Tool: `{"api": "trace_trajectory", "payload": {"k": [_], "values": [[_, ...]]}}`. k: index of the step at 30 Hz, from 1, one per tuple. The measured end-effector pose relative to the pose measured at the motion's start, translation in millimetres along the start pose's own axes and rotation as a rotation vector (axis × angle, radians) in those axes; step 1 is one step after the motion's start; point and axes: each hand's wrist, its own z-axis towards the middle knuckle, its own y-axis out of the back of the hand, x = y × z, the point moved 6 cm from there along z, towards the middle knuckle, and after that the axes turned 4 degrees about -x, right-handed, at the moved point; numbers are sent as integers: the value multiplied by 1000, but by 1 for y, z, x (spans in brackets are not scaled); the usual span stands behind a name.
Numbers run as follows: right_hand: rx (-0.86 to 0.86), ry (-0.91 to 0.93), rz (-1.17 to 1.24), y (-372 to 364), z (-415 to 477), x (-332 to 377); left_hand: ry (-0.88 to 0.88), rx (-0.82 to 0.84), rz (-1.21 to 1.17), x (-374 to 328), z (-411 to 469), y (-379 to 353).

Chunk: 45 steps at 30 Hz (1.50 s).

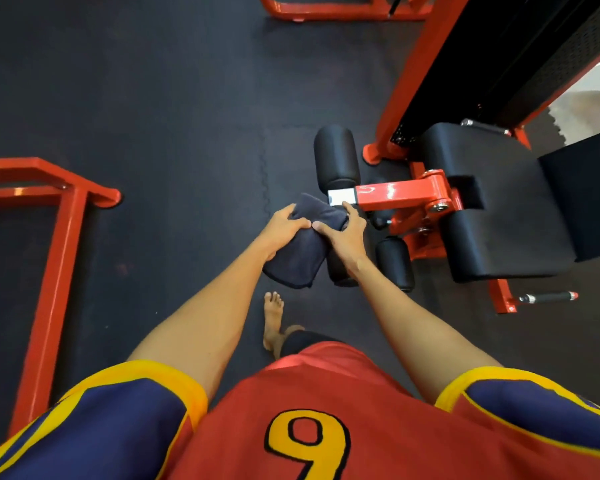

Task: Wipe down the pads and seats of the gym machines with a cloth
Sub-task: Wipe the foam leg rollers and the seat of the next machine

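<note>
Looking down past the red jersey and a bare foot on the dark floor mat, the person faced a leg machine with both arms stretched forward. The step in hand appeared to be the wiping of one foam roller: the dark cloth was draped round the near roller pad, most of which lay hidden beneath it, with only its near end showing. The left hand lay over the cloth's left side, fingers curled down round it and thumb stretched towards the other thumb, almost touching. The right hand clasped the cloth from the right, fingers spread and bent over its far edge, just beside the red lever arm. Neither hand was slack; both grasped the cloth against the pad. The next move likely called for twisting or sliding the wrapped cloth along that roller, then carrying it to the small roller on the right, the upper roller beyond, and the black seat farther right, none of which the cloth touched.
</note>
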Motion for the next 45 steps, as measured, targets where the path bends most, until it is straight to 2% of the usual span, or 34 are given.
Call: {"api": "trace_trajectory", "payload": {"k": [2,4,7,11,14,18,21,23,25,26,30,36,45], "values": [[88,-18,68,-15,21,5,3,33,18,-8,17,17],[106,-13,124,-27,47,17,25,89,31,-13,38,34],[38,-9,177,-41,84,37,94,213,87,-20,64,58],[-48,-26,192,-54,124,59,131,344,390,-25,110,95],[-71,-95,240,-56,144,64,137,325,479,-43,149,115],[38,-228,246,-63,165,67,172,359,485,-72,196,129],[-11,-252,297,-69,184,70,157,421,515,-91,235,131],[-109,-255,332,-70,197,75,161,561,594,-107,264,124],[-190,-266,350,-75,211,80,162,761,793,-120,289,119],[-173,-266,322,-76,211,80,157,808,855,-118,288,118],[-385,-263,330,-85,228,84,57,933,1033,-151,340,109],[-780,-301,355,-90,225,89,-107,1078,972,-196,381,72],[-1323,-493,517,-78,213,63,-161,1464,1012,-203,411,-34]]}}
